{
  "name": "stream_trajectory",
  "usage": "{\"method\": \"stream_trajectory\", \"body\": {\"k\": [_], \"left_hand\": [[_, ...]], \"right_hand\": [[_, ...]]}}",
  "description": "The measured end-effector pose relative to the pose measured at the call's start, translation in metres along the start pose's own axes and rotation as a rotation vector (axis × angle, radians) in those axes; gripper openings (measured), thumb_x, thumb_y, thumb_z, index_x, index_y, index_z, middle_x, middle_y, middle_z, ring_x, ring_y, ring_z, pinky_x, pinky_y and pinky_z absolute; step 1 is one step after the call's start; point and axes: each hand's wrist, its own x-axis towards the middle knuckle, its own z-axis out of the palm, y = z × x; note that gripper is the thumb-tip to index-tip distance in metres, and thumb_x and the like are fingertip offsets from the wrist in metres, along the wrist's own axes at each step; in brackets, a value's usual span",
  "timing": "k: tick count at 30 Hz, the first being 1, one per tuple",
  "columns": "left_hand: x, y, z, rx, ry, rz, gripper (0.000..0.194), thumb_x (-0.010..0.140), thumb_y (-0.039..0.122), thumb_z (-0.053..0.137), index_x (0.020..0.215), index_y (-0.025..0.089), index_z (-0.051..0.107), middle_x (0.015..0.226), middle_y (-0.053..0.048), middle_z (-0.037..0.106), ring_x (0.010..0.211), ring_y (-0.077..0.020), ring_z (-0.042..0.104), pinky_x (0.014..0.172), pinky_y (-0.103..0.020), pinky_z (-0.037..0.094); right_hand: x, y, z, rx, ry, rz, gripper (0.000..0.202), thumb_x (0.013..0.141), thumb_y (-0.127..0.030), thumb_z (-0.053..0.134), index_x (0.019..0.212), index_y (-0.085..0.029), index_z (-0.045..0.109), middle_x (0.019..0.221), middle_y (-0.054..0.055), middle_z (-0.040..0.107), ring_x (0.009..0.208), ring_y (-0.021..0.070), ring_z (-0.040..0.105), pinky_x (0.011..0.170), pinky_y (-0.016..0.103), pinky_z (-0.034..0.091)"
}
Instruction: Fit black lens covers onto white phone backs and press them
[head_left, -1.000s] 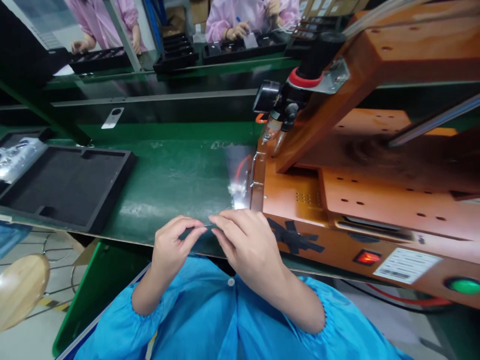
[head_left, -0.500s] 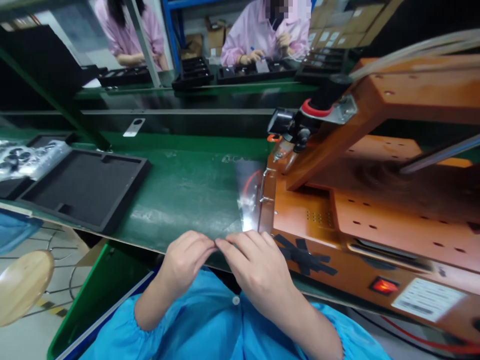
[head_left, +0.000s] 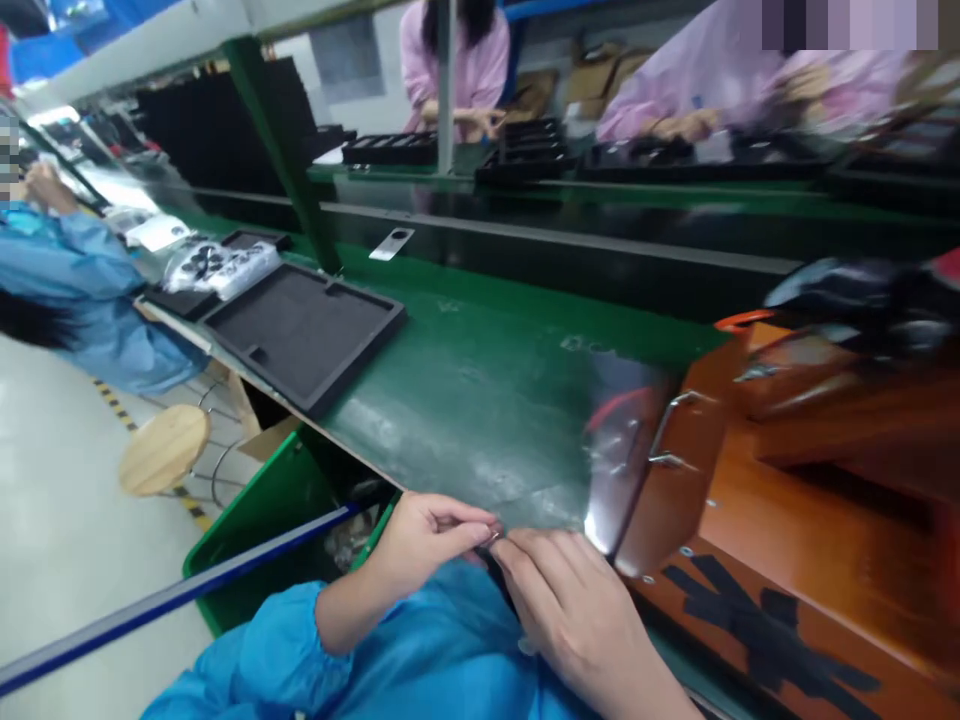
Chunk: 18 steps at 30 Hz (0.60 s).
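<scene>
Close to my body, just in front of the bench edge, my two hands meet at the fingertips. My left hand (head_left: 431, 540) is closed in a pinch, thumb against forefinger, and a tiny shiny piece (head_left: 495, 536) peeks out between the fingertips. It is too small to name. My right hand (head_left: 574, 600) has its fingers bent and pressed together, with the tips touching the same spot; its back hides whatever they grip. Beyond the hands lies the green bench top (head_left: 465, 400).
A black foam tray (head_left: 307, 330) lies left on the bench, beside a bag of dark round parts (head_left: 217, 265). An orange machine (head_left: 810, 480) stands right. Below left are a green bin (head_left: 255, 530) and a stool (head_left: 165, 450). Co-workers sit opposite and at far left.
The view has swung left, so the bench and machine appear further right. My left hand has turned, showing its thumb and the shiny piece. Both hands stay together.
</scene>
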Motion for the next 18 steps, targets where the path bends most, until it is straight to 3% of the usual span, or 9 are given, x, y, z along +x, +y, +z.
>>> {"method": "stream_trajectory", "body": {"k": [3,5,8,11,14,18], "left_hand": [[-0.014,-0.004,-0.02,-0.049,0.158,0.031,0.042,0.077,0.05,0.095,0.096,0.015,0.083,0.087,-0.012,0.079,0.075,-0.0214,0.076,0.07,-0.029,0.064],[-0.022,-0.006,-0.051,-0.033,0.383,0.077,0.036,0.079,0.044,0.091,0.096,0.015,0.078,0.083,-0.007,0.075,0.064,-0.0153,0.069,0.062,-0.025,0.059],[-0.027,-0.015,-0.122,0.106,0.858,0.164,0.035,0.073,0.041,0.082,0.096,0.016,0.072,0.083,-0.003,0.069,0.059,-0.0114,0.058,0.052,-0.021,0.048],[-0.019,-0.034,-0.194,0.222,1.137,0.169,0.028,0.074,0.035,0.071,0.093,0.014,0.067,0.085,-0.005,0.065,0.07,-0.014,0.06,0.053,-0.019,0.045],[-0.002,-0.059,-0.241,0.295,1.271,0.124,0.017,0.079,0.028,0.064,0.088,0.014,0.061,0.083,-0.005,0.062,0.076,-0.016,0.063,0.061,-0.022,0.05],[0.014,-0.083,-0.262,0.438,1.292,0.091,0.01,0.088,0.025,0.06,0.088,0.015,0.059,0.085,-0.006,0.063,0.083,-0.0197,0.068,0.075,-0.031,0.059]], "right_hand": [[-0.006,-0.009,0.006,0.102,-0.019,-0.052,0.023,0.108,-0.004,0.044,0.113,-0.009,0.065,0.103,0.013,0.071,0.092,0.0231,0.059,0.079,0.037,0.046],[-0.007,-0.016,0.009,0.245,0.017,-0.008,0.019,0.107,-0.004,0.047,0.11,-0.012,0.064,0.1,0.011,0.069,0.092,0.0215,0.06,0.08,0.035,0.048],[-0.005,-0.02,0.014,0.427,0.106,0.167,0.013,0.105,-0.006,0.053,0.105,-0.016,0.061,0.095,0.007,0.066,0.087,0.0179,0.06,0.077,0.031,0.05],[0.0,-0.016,0.023,0.493,0.17,0.343,0.011,0.102,-0.007,0.059,0.1,-0.018,0.06,0.091,0.006,0.062,0.083,0.0164,0.06,0.073,0.03,0.05],[0.001,-0.01,0.036,0.512,0.195,0.379,0.012,0.1,-0.007,0.06,0.096,-0.019,0.059,0.089,0.005,0.062,0.079,0.015,0.059,0.071,0.029,0.05],[-0.003,-0.008,0.049,0.493,0.213,0.323,0.014,0.097,-0.004,0.062,0.097,-0.018,0.058,0.086,0.004,0.063,0.076,0.0146,0.059,0.069,0.028,0.05]]}}
